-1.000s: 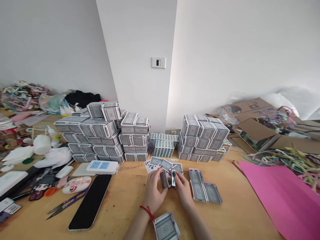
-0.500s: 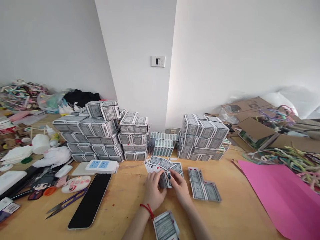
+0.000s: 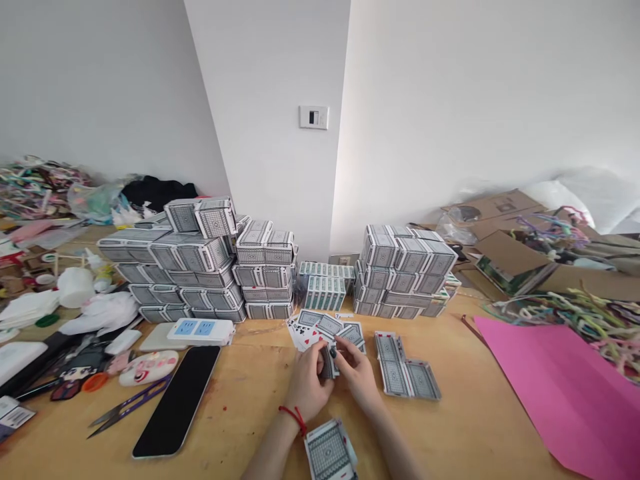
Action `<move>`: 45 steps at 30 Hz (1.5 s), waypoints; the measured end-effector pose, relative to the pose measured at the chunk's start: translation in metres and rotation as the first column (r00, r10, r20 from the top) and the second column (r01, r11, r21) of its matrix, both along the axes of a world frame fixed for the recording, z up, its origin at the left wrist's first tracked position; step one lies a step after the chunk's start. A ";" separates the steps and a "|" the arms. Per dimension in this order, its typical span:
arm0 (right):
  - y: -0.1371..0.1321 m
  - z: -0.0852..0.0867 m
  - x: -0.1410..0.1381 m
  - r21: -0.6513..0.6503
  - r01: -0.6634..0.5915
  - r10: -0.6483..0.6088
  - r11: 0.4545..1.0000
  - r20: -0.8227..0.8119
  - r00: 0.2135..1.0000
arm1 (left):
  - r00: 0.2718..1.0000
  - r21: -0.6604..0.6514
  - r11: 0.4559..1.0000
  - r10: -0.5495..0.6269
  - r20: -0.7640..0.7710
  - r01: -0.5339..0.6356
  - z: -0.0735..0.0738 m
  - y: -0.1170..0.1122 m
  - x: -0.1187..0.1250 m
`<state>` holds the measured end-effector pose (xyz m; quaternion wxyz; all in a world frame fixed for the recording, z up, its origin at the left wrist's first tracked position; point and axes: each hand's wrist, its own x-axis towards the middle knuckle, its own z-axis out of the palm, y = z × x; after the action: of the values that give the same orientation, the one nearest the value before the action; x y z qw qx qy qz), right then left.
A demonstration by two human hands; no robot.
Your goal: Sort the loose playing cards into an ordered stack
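Observation:
My left hand is closed on a few grey-backed playing cards, held upright on edge above the table. At their right edge, my right hand pinches the same cards between thumb and fingers; how they are folded or joined is partly hidden. Just behind lie loose cards, some face up, some face down. A piece built from folded cards rests between my forearms. To the right lies an L-shaped piece of joined cards.
Stacked card blocks stand at the left and right, with small green-and-white card boxes between them. A phone, snips and a power strip lie left. Pink paper covers the right side.
The cards in my hands have turned, so they now show more edge-on. My right fingers have shifted slightly up and left; the view has moved a little.

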<state>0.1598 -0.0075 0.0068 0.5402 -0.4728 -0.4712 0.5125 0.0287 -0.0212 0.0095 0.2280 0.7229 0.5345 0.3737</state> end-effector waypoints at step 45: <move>-0.008 0.009 -0.009 0.021 -0.261 0.259 0.965 -0.233 0.938 | 0.967 -0.029 0.996 -0.080 0.242 0.090 0.000 -0.001 0.002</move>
<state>0.1505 -0.0154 0.0157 0.5168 -0.3457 -0.4601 0.6338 0.0306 -0.0218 0.0092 0.3212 0.6899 0.4788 0.4378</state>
